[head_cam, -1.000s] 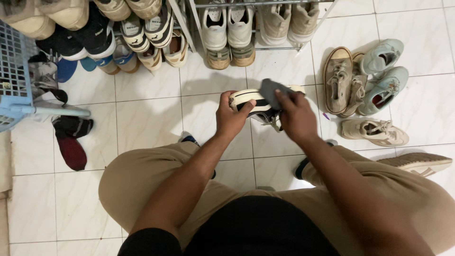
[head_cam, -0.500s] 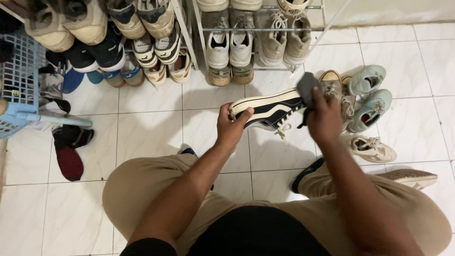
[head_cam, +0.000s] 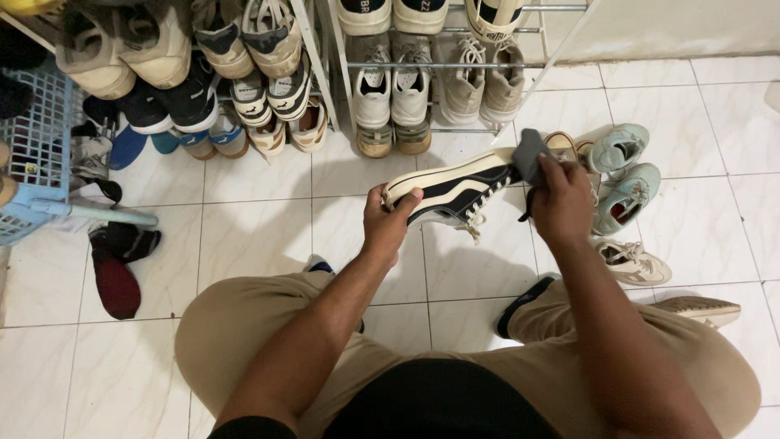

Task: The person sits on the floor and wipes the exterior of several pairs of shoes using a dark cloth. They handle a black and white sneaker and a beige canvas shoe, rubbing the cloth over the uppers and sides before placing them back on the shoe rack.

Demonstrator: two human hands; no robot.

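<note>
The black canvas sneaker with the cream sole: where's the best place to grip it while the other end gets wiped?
Grip the black canvas sneaker at the cream rubber end nearest the left hand, coming from below, thumb over the sole edge. It lies on its side, sole up, so that firm end is exposed, while the right hand presses the dark grey cloth at the far end.
</note>
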